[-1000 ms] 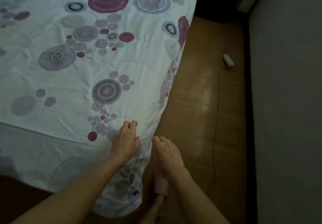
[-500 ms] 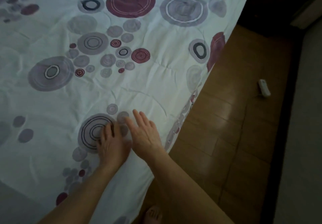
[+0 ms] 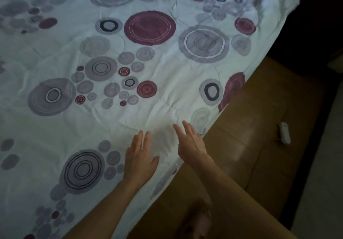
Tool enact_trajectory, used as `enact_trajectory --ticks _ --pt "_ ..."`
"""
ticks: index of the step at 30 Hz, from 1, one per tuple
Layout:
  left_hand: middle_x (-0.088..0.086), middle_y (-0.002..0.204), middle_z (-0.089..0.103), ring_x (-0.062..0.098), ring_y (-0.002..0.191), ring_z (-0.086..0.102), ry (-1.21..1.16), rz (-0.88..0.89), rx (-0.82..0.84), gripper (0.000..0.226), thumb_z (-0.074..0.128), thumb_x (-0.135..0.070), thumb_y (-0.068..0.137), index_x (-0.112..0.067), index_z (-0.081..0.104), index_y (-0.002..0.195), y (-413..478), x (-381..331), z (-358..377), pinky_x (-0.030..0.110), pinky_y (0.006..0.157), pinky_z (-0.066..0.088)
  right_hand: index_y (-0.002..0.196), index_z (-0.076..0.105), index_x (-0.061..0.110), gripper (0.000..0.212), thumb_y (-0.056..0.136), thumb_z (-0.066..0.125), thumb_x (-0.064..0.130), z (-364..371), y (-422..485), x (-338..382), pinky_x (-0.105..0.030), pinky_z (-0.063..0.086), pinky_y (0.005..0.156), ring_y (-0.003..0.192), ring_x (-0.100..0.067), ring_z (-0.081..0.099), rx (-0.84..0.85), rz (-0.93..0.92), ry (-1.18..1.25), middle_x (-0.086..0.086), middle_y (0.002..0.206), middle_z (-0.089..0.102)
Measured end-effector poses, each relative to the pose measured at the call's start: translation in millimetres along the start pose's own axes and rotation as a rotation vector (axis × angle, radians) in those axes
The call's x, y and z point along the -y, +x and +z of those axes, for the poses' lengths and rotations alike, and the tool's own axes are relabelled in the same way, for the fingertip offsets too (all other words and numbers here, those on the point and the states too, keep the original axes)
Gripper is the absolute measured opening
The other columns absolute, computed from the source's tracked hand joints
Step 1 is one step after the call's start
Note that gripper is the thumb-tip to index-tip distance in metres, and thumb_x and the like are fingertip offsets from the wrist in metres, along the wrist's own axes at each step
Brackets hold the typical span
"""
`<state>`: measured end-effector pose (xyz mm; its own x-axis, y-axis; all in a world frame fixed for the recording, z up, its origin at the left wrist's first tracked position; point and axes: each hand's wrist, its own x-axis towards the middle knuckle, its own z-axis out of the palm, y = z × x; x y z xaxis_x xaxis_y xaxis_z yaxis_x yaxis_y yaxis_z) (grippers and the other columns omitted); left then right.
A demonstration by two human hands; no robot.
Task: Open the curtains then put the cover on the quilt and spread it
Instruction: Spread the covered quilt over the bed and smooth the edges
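Now both hands flat, fingers straight: left hand (image 3: 139, 161) and right hand (image 3: 191, 143) rest on white circle-patterned covered quilt (image 3: 130, 56), spread across bed, near its edge beside brown wooden floor (image 3: 250, 127).

Quilt (image 3: 130, 56) in white cover with purple, grey, maroon concentric circles: spread flat over bed, lightly creased, right edge draping toward wooden floor.

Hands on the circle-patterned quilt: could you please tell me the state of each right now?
Left hand: open, fingers straight on the white circle-patterned quilt cover.
Right hand: open, holding nothing.
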<state>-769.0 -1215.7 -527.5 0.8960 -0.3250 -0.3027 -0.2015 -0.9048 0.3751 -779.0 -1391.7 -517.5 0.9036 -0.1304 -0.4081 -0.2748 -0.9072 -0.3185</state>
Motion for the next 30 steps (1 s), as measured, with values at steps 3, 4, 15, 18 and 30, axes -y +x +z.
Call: enact_trajectory --ticks 3,4,15,18,30 --pt "0.008 0.16 0.002 0.027 0.147 0.005 0.004 -0.144 -0.067 0.079 0.048 -0.042 0.093 -0.015 0.001 0.151 40 -37 -11 0.042 0.117 0.021 0.151 0.01 0.027 0.077 0.088 0.044 -0.003 -41 37 -22 -0.052 0.019 0.116 0.148 -0.032 0.0 -0.053 -0.115 -0.015 -0.009 0.161 0.0" --pt "0.008 0.16 0.003 0.027 0.146 0.005 -0.013 -0.185 -0.082 0.078 0.048 -0.04 0.094 -0.015 0.002 0.151 51 -50 -10 0.042 0.117 0.021 0.151 0.012 0.027 0.076 0.088 0.044 -0.003 -53 47 -32 -0.051 0.02 0.115 0.148 -0.032 0.002 -0.065 -0.156 -0.031 -0.009 0.161 0.002" --pt "0.011 0.159 0.004 0.031 0.146 0.006 -0.045 -0.263 -0.088 0.076 0.046 -0.039 0.096 -0.013 0.002 0.151 184 -176 8 0.044 0.115 0.021 0.149 0.014 0.029 0.077 0.089 0.055 0.002 -134 156 -125 -0.052 0.024 0.114 0.147 -0.034 0.005 -0.004 -0.254 -0.095 -0.008 0.161 0.001" --pt "0.011 0.159 0.007 0.032 0.145 0.01 0.025 -0.301 -0.095 0.077 0.047 -0.042 0.094 -0.016 0.003 0.151 243 -185 6 0.048 0.113 0.024 0.15 0.01 0.031 0.082 0.089 0.057 0.003 -144 214 -130 -0.05 0.019 0.116 0.148 -0.031 -0.002 0.005 -0.317 -0.105 -0.006 0.161 -0.007" --pt "0.0 0.161 -0.001 0.019 0.147 -0.004 -0.028 0.206 0.059 0.077 0.048 -0.044 0.092 -0.022 0.003 0.151 449 -338 44 0.051 0.115 0.009 0.149 0.008 0.036 0.069 0.095 0.051 0.032 -268 369 -356 -0.062 0.019 0.113 0.146 -0.036 0.008 0.046 0.158 -0.31 -0.004 0.16 0.005"
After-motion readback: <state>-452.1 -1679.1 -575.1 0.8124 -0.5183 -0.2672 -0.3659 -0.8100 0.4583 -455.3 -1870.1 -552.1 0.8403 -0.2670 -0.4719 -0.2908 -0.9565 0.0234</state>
